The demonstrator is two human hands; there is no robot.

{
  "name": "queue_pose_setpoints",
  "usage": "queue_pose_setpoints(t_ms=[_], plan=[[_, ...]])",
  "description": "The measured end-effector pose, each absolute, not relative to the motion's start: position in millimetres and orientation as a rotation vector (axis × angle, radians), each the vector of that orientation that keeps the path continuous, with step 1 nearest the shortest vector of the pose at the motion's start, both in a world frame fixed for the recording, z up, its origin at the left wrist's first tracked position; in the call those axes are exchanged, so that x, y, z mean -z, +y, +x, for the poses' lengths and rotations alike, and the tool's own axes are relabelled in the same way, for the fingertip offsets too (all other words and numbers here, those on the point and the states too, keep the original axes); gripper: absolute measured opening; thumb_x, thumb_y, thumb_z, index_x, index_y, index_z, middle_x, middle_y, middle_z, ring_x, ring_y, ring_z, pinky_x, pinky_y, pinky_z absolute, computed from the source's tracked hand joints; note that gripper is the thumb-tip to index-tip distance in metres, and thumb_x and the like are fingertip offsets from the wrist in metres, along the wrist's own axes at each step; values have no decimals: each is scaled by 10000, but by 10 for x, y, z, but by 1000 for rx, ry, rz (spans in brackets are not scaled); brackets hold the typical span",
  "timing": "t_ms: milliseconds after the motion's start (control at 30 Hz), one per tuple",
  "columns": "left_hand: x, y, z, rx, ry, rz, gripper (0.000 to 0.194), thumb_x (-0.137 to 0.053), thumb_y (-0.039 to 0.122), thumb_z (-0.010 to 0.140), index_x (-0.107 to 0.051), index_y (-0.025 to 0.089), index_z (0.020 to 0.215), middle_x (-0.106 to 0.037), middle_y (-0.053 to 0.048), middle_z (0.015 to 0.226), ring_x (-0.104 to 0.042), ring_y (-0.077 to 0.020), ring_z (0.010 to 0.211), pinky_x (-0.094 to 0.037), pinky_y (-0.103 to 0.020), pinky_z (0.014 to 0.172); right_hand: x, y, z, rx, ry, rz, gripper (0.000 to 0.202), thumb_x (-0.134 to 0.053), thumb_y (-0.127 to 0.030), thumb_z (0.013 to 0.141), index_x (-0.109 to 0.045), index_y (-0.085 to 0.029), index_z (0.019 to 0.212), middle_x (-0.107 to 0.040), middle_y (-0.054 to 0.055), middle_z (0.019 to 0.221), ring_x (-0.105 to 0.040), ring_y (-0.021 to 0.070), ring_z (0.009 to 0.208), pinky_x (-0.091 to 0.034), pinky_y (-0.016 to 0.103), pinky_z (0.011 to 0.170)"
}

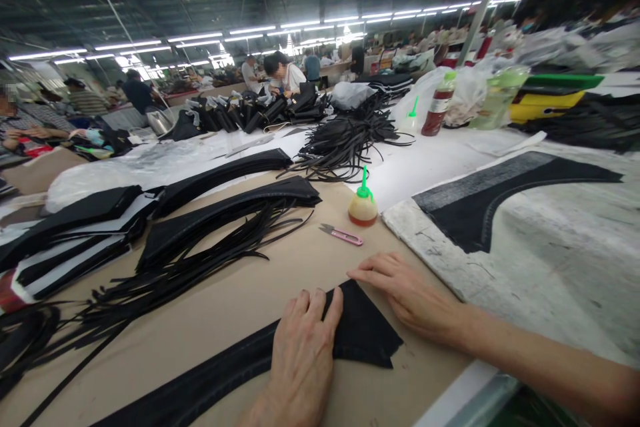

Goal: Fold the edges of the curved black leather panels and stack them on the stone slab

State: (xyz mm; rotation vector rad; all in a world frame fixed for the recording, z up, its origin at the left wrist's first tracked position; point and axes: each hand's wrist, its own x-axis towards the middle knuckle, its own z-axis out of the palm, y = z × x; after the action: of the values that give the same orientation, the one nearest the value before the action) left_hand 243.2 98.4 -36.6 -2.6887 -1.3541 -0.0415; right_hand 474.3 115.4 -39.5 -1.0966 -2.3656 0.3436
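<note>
A long curved black fabric piece [210, 373] lies on the tan board in front of me, its wide end to the right. My left hand [305, 340] rests flat on it near that wide end, fingers spread. At the top corner of the piece, the fingertips of my right hand [413, 293] touch or hover by the edge, fingers stretched out; its thumb is hard to make out. Just beyond lie pink thread snips [343, 235] and a small squeeze bottle [363, 208] with a green nozzle and amber liquid.
Stacked black curved pieces [230, 210] and loose black strips [165, 287] lie to the left. A pale slab [545, 240] at the right bears another black piece [475, 203]. Farther back stand a red-liquid bottle [439, 110] and a strip bundle [345, 137]. People work beyond.
</note>
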Motion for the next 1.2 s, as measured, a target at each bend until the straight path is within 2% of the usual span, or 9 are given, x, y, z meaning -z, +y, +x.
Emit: queue_pose_setpoints(t_ms=[267, 467, 567, 667, 733, 867, 967, 1067, 1200], plan=[[375, 984, 2467, 72, -1339, -2674, 615, -449, -13, 831, -473, 249, 1386, -633, -95, 1119, -587, -268, 1001, -528, -404, 834, 382, 1097, 4646, -293, -2489, -1159, 444, -343, -50, 937, -543, -214, 1298, -563, 94, 1119, -487, 251, 1002, -366, 445, 897], [374, 962, 2484, 103, -1320, -2667, 533, -471, 36, 874, -475, 223, 1373, -636, -87, 1080, -600, -254, 965, -540, -401, 821, 404, 1105, 4646, -294, -2446, -1241, 502, -334, 4, 880, -585, -225, 1250, -561, 93, 1133, -497, 251, 1047, -360, 456, 924], [394, 954, 2491, 152, -1313, -2639, 513, -486, 43, 871, -485, 207, 1357, -636, -84, 1069, -604, -251, 960, -546, -399, 822, 441, 1097, 4658, -325, -2316, -1320, 466, -305, -18, 907, -594, -204, 1221, -554, 103, 1149, -495, 243, 1061, -374, 441, 930], [443, 949, 2498, 196, -1292, -2628, 516, -502, 44, 859, -479, 185, 1355, -637, -78, 1072, -607, -242, 941, -557, -393, 812, 438, 1063, 4605, -287, -2297, -1282, 452, -294, -67, 950, -523, -201, 1317, -534, 114, 1215, -476, 246, 1096, -382, 442, 936], [481, 939, 2500, 227, -1284, -2598, 511, -500, 31, 852, -475, 135, 1351, -645, -83, 1057, -611, -229, 919, -561, -378, 813, 412, 1040, 4543, -244, -2408, -1220, 496, -299, -52, 932, -480, -206, 1368, -543, 109, 1217, -481, 247, 1098, -381, 450, 937], [508, 871, 2479, 292, -1294, -2547, 378, -479, 14, 858, -557, 24, 1227, -651, -123, 1051, -612, -228, 930, -557, -347, 833, 364, 1046, 4478, -165, -2569, -1158, 557, -298, 2, 847, -566, -207, 1288, -592, 97, 1146, -531, 239, 1040, -404, 434, 898], [479, 801, 2430, 304, -1332, -2540, 279, -480, 69, 897, -594, 40, 1150, -648, -104, 1027, -604, -207, 934, -543, -310, 852, 418, 1103, 4522, -7, -2539, -1087, 498, -318, -53, 878, -606, -242, 1238, -630, 72, 1083, -569, 233, 986, -432, 401, 843], [448, 769, 2355, 338, -1338, -2577, 273, -487, 138, 924, -564, 55, 1172, -634, -73, 1007, -588, -179, 919, -522, -279, 867, 623, 1205, 4602, 206, -2493, -981, 430, -384, -164, 895, -582, -262, 1264, -640, 54, 1101, -583, 253, 976, -436, 398, 796], [400, 755, 2225, 515, -1445, -2748, 261, -491, 151, 898, -550, 59, 1135, -637, -92, 998, -586, -214, 921, -523, -323, 853, 1002, 1305, 4679, 249, -2558, -950, 490, -404, -182, 845, -547, -275, 1304, -618, 39, 1161, -590, 258, 1009, -425, 399, 819]])
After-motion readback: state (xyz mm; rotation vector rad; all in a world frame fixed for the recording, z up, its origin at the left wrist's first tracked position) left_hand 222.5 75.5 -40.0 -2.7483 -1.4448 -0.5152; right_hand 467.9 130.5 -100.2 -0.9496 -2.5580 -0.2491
